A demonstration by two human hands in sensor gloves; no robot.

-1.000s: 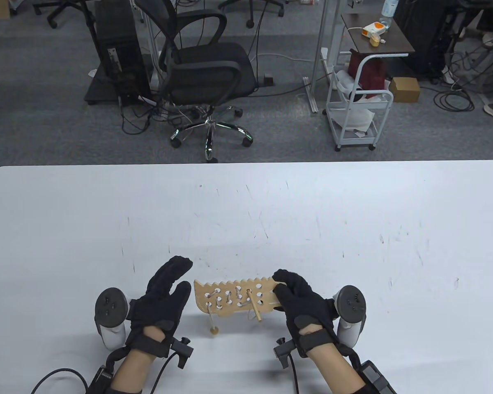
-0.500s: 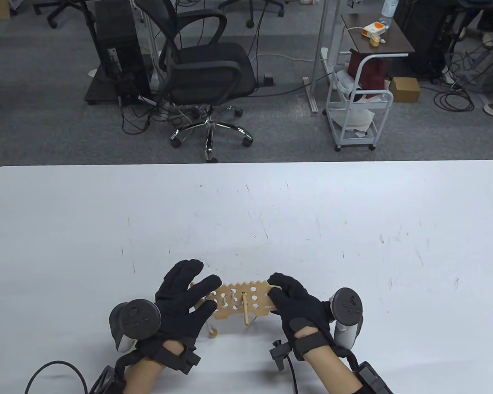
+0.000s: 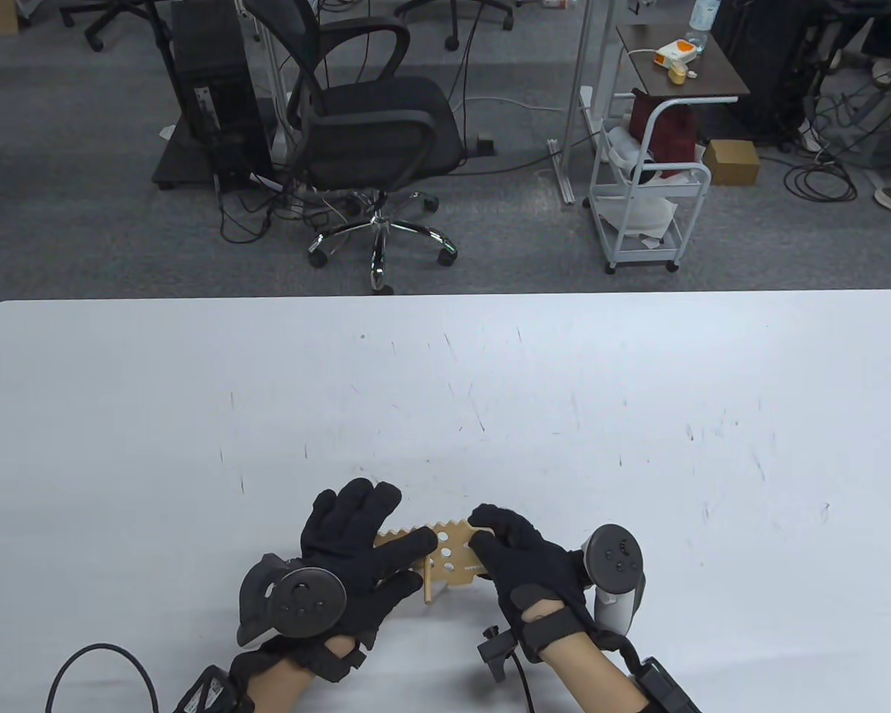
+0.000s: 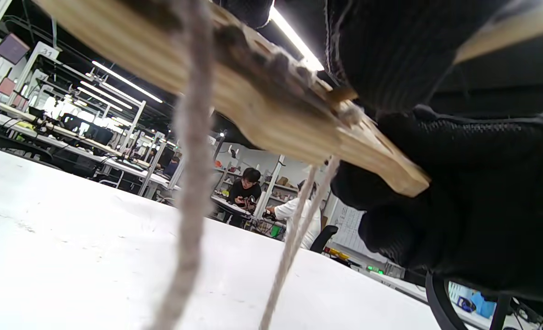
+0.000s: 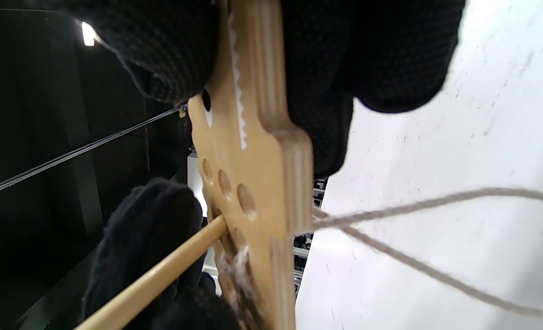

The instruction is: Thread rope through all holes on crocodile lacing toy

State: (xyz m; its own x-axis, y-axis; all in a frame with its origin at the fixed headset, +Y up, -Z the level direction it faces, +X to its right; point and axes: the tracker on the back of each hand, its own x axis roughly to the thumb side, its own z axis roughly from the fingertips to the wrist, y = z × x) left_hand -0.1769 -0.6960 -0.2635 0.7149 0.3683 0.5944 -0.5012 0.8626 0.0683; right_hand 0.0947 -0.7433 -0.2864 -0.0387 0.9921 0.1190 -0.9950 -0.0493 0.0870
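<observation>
From the table view we see the crocodile board (image 3: 454,553) held between both hands near the table's (image 3: 638,416) near edge, its long axis running left to right. Our left hand (image 3: 356,549) covers its left part, fingers laid over it; the grip is unclear here. Our right hand (image 3: 523,561) pinches the right end.

The left wrist view looks from underneath: the rope (image 4: 191,160) hangs from the board (image 4: 253,91) toward the table.

The right wrist view alone shows the wooden needle (image 5: 157,275) poking through a hole, left fingers (image 5: 143,238) beside it. We judge the left hand nearer for pulling it through.
</observation>
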